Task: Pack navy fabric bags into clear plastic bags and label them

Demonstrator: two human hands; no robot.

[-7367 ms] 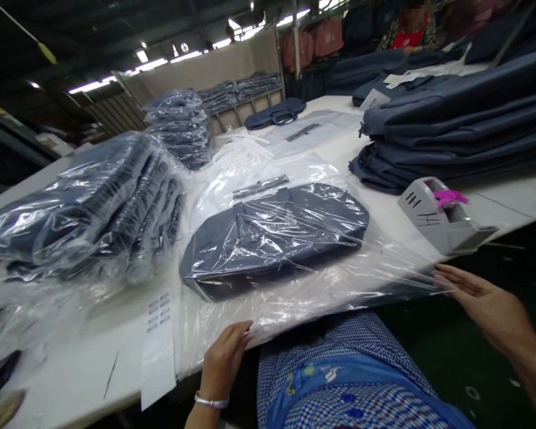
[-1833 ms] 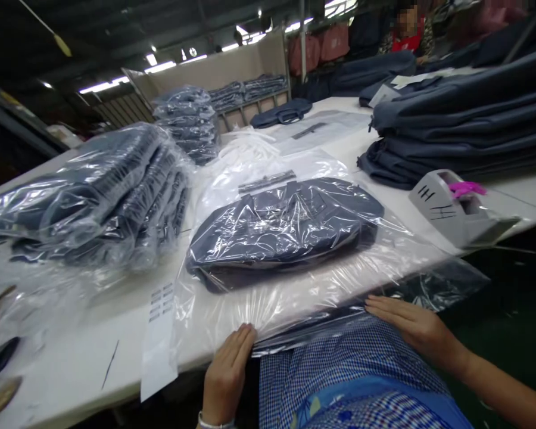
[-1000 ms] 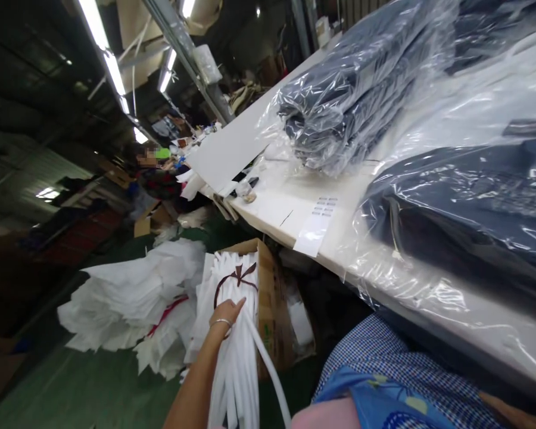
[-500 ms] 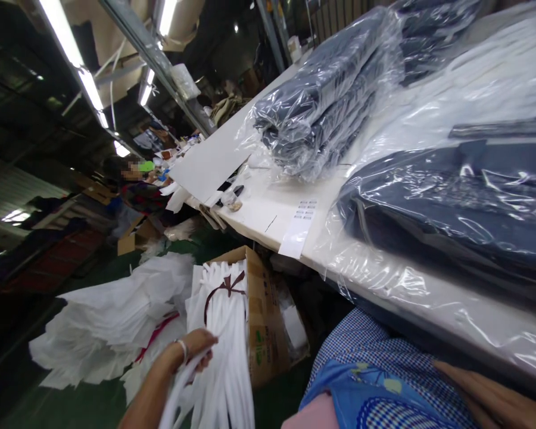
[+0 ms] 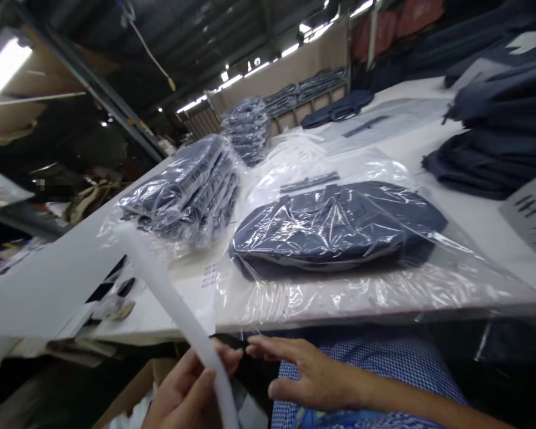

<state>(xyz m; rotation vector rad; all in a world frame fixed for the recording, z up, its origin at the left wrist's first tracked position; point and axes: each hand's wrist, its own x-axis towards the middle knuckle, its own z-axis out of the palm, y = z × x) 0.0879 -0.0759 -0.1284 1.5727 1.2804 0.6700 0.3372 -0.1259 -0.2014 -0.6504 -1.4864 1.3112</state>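
Note:
My left hand [image 5: 190,381] pinches a long white strip [image 5: 174,301], soft and foam-like, which slants up to the left over the table edge. Close beside it, my right hand [image 5: 301,369] has its fingers stretched out and thumb apart, holding nothing. Beyond both hands, a dark navy folded bag [image 5: 339,229] lies inside a clear plastic bag [image 5: 290,301] on the white table [image 5: 161,316]. A dark narrow strip [image 5: 310,182] lies at its far side within the plastic.
Stacked plastic-wrapped navy bundles [image 5: 183,185] sit left of the bagged item, with more wrapped ones [image 5: 248,128] behind. Navy pieces [image 5: 504,131] are piled at the right, near a marked grey card [image 5: 533,211]. Below the table edge stands a cardboard box [image 5: 129,393].
My left hand has drawn one white strip from the bundle in the box and raised it before the table. My right hand has come in beside it. The view has swung right.

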